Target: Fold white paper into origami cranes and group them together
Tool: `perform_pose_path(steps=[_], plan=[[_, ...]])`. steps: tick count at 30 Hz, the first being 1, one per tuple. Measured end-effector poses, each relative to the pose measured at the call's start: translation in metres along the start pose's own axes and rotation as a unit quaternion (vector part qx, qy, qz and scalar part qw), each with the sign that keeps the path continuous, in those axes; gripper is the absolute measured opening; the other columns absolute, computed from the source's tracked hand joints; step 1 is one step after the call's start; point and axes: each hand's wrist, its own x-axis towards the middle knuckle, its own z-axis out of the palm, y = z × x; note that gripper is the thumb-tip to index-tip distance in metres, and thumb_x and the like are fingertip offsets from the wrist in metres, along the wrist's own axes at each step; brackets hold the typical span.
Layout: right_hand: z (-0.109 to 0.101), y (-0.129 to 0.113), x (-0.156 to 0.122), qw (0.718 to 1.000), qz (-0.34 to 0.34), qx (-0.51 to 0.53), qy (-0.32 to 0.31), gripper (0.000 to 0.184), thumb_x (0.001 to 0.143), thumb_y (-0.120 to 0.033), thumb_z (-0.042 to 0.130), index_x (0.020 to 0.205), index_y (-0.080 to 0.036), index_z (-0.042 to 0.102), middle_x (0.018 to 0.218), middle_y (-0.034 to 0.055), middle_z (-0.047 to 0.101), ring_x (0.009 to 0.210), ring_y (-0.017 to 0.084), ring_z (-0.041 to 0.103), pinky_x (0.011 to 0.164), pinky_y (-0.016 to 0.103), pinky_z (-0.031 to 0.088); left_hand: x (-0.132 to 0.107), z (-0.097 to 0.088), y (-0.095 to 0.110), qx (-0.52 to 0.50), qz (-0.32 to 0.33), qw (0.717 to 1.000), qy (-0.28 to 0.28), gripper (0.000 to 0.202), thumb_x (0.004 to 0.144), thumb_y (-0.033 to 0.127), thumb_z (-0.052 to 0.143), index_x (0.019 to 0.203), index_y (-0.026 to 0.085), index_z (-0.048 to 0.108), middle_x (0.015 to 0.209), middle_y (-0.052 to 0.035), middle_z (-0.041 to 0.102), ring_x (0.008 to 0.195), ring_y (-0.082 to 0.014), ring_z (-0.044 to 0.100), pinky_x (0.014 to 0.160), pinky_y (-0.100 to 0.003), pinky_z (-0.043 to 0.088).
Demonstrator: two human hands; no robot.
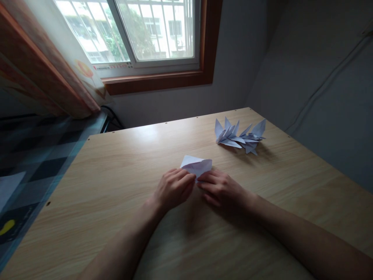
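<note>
A small sheet of white paper, partly folded, is held just above or on the wooden table; I cannot tell which. My left hand pinches its near left side, fingers curled together. At the near right side, my right hand grips the same paper between thumb and fingers. The fingertips of both hands almost meet at the paper's near edge and hide that part of it. Beyond my right hand lies a cluster of folded white paper pieces with pointed tips.
To the left stands a bed or surface with a checked cloth, a white sheet lying on it. Behind the table are a window with a wooden frame and an orange curtain. A cable runs down the right wall.
</note>
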Motion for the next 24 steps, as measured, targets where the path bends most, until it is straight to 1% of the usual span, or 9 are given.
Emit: perform_pose_path(steps=[2, 5, 8, 11, 15, 19, 22, 24], plan=[[-0.001, -0.001, 0.001, 1.0, 0.003, -0.007, 0.0, 0.022, 0.085, -0.022, 0.061, 0.105, -0.014, 0.065, 0.108, 0.0125, 0.067, 0.1, 0.026, 0.06, 0.089, 0.042, 0.05, 0.002, 0.002, -0.001, -0.003, -0.026, 1.0, -0.017, 0.01, 0.088, 0.018, 0.054, 0.088, 0.02, 0.064, 0.077, -0.0034, 0.069, 0.071, -0.0156, 0.063, 0.067, -0.029, 0.048], [-0.002, -0.004, 0.002, 1.0, 0.001, 0.001, 0.0, 0.022, 0.085, -0.024, 0.061, 0.105, -0.014, 0.064, 0.108, 0.0133, 0.067, 0.1, 0.027, 0.06, 0.089, 0.043, 0.049, 0.004, 0.003, -0.003, -0.013, -0.051, 0.998, -0.027, 0.014, 0.09, 0.02, 0.054, 0.096, 0.02, 0.066, 0.09, -0.0059, 0.073, 0.085, -0.0178, 0.067, 0.077, -0.031, 0.05], [-0.001, -0.005, 0.002, 1.0, -0.013, 0.023, -0.002, 0.021, 0.086, -0.023, 0.059, 0.104, -0.014, 0.064, 0.106, 0.0131, 0.068, 0.099, 0.025, 0.06, 0.089, 0.04, 0.049, 0.004, 0.003, -0.004, -0.013, -0.053, 0.997, -0.048, 0.017, 0.09, 0.021, 0.053, 0.098, 0.02, 0.067, 0.095, -0.0067, 0.073, 0.092, -0.0196, 0.068, 0.082, -0.034, 0.052], [0.002, -0.005, 0.002, 0.998, -0.048, 0.03, 0.008, 0.02, 0.087, -0.02, 0.057, 0.104, -0.014, 0.065, 0.106, 0.0122, 0.069, 0.098, 0.023, 0.061, 0.09, 0.037, 0.049, 0.004, 0.002, -0.004, -0.011, -0.047, 0.997, -0.067, 0.017, 0.089, 0.021, 0.053, 0.096, 0.02, 0.068, 0.096, -0.0065, 0.073, 0.095, -0.0207, 0.068, 0.084, -0.035, 0.052], [0.003, 0.001, 0.001, 0.994, -0.084, -0.04, 0.051, 0.023, 0.092, -0.015, 0.051, 0.11, -0.014, 0.064, 0.105, 0.0102, 0.072, 0.105, 0.024, 0.06, 0.089, 0.038, 0.047, 0.005, 0.001, -0.003, -0.019, -0.045, 0.996, -0.072, 0.015, 0.088, 0.02, 0.054, 0.094, 0.02, 0.068, 0.096, -0.0067, 0.073, 0.099, -0.0212, 0.068, 0.086, -0.036, 0.053], [-0.001, 0.01, -0.001, 0.989, -0.068, -0.116, 0.064, 0.024, 0.093, -0.013, 0.051, 0.114, -0.016, 0.064, 0.114, 0.0097, 0.07, 0.115, 0.026, 0.057, 0.097, 0.043, 0.041, 0.004, 0.003, -0.004, -0.035, -0.045, 0.996, -0.071, 0.017, 0.084, 0.015, 0.054, 0.092, 0.02, 0.067, 0.102, -0.0071, 0.072, 0.099, -0.0208, 0.068, 0.088, -0.037, 0.054], [-0.003, 0.015, -0.002, 0.987, -0.053, -0.139, 0.066, 0.026, 0.093, -0.011, 0.051, 0.115, -0.016, 0.064, 0.116, 0.0096, 0.07, 0.12, 0.028, 0.055, 0.102, 0.048, 0.038, 0.003, 0.003, -0.005, -0.046, -0.045, 0.996, -0.069, 0.02, 0.08, 0.011, 0.054, 0.092, 0.02, 0.067, 0.109, -0.0078, 0.072, 0.102, -0.0218, 0.068, 0.091, -0.039, 0.054], [-0.004, 0.017, -0.002, 0.986, -0.047, -0.148, 0.066, 0.025, 0.094, -0.011, 0.051, 0.114, -0.017, 0.065, 0.118, 0.0087, 0.07, 0.122, 0.028, 0.054, 0.104, 0.05, 0.036, 0.002, 0.003, -0.006, -0.051, -0.047, 0.995, -0.072, 0.021, 0.077, 0.01, 0.053, 0.091, 0.02, 0.066, 0.11, -0.0081, 0.071, 0.104, -0.0226, 0.067, 0.092, -0.04, 0.054]])
